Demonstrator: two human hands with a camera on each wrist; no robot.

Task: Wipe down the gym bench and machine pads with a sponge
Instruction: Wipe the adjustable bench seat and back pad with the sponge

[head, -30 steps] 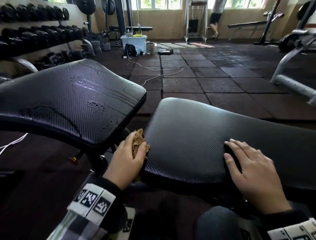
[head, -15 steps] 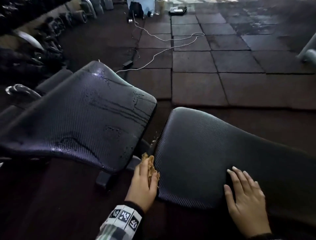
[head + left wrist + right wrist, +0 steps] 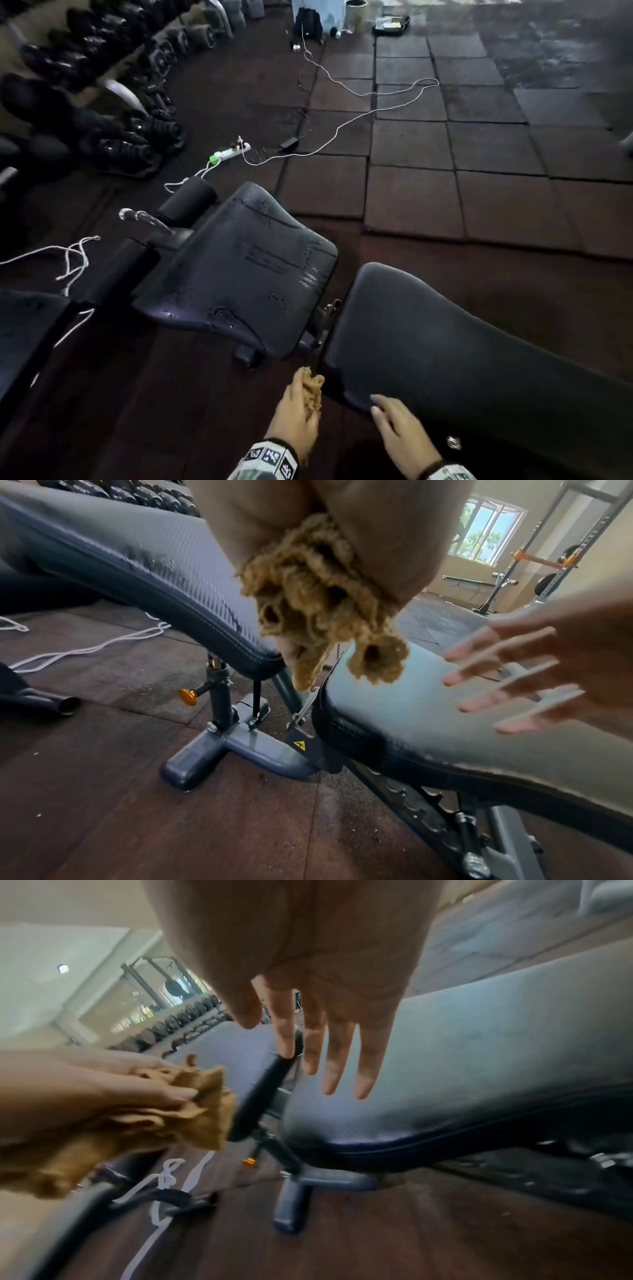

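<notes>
Left hand [image 3: 297, 416] low in the head view, fingers curled tight round a tan sponge [image 3: 311, 389], which bunches out past the fingertips. Sponge sits just beside the near corner of the back pad [image 3: 462, 359], at the gap between the two pads; whether it touches the pad edge cannot be told. Left wrist view shows the sponge [image 3: 318, 599] squeezed in the palm, ragged and full of holes, hanging above the gap.

Right hand [image 3: 402, 433] just right of it, fingers straight and spread, holding nothing. Fingertips reach over the near edge of the back pad; in the right wrist view the fingers [image 3: 337, 1053] hang apart from the pad surface, contact unclear.

Back pad is black, textured, looks dry and dull. Seat pad [image 3: 246, 274] to its left, tilted, covered with water streaks and droplets. Between them the grey bench frame [image 3: 240, 748] with a T-shaped foot, an orange knob [image 3: 188, 696] and a yellow warning sticker [image 3: 300, 745].

Further out: dark wood-look floor, then rubber floor tiles [image 3: 445, 147]. White cable [image 3: 359, 120] snakes over the tiles to a power strip [image 3: 231, 152]. Dumbbell rack [image 3: 102, 85] at far left. Black bag [image 3: 308, 22] and a black tray [image 3: 390, 24] at the top edge.
</notes>
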